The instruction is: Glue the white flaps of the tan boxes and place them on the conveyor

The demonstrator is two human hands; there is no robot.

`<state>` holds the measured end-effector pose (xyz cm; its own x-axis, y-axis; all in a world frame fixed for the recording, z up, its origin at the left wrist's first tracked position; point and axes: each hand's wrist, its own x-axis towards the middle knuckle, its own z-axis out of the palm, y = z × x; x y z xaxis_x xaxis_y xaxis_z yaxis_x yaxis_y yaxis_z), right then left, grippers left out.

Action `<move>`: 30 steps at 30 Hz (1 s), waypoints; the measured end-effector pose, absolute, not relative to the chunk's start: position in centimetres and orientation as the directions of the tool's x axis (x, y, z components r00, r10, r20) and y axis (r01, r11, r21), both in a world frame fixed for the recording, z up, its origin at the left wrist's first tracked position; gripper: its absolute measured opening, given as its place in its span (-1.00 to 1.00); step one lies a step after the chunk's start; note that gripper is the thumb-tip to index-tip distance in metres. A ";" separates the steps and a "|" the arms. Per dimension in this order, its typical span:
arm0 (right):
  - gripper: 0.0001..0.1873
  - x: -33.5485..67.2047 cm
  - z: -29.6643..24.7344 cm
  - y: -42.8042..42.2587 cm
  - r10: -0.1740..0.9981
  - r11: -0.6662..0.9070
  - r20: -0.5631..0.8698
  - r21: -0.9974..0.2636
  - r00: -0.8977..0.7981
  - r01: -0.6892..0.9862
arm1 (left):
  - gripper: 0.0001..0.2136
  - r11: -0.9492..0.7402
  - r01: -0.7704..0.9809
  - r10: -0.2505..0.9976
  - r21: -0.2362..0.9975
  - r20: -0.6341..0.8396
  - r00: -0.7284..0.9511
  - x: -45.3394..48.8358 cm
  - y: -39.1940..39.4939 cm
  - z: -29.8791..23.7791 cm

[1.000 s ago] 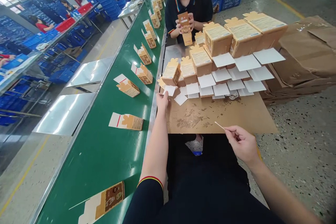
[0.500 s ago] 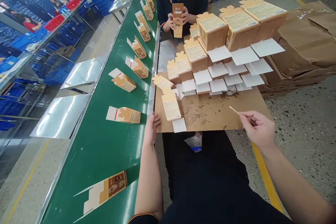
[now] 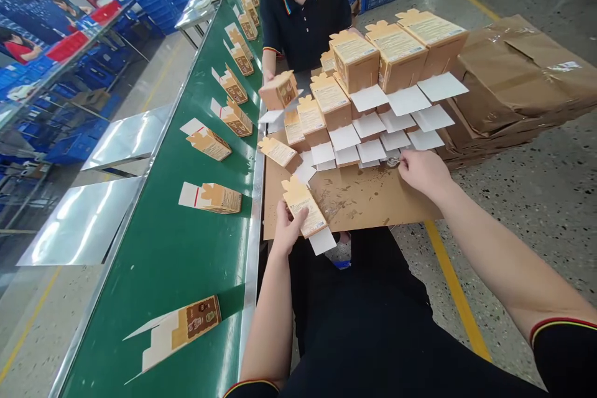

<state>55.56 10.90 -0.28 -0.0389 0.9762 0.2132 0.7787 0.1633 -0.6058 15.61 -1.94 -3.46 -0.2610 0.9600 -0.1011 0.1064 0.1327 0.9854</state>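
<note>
Brown cardboard carton [image 3: 304,211] clamped steady by left hand [image 3: 285,231] fingers; right hand [image 3: 422,171] fingers pinched together at small metal dish [image 3: 393,161].

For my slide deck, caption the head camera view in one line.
Left hand holds a small carton on a cardboard sheet; right hand by the carton stack, beside a green conveyor.
</note>
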 end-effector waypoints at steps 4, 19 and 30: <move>-0.74 55.3 0.7 8.4 0.973 0.165 0.229 -0.641 -0.019 0.749 | -0.24 0.021 -0.094 0.954 0.995 -0.048 -0.296 16.4 -3.5 -2.4; -0.76 40.5 -6.6 -2.8 0.871 0.478 0.210 -0.565 -0.443 0.672 | -0.15 -0.018 0.049 0.881 0.999 0.039 -0.471 18.1 -1.1 -4.6; -0.68 40.4 -6.4 -4.8 0.804 0.584 0.316 -0.580 -0.505 0.567 | -0.25 -0.142 0.254 0.835 0.957 0.254 -0.487 20.6 -2.1 -5.1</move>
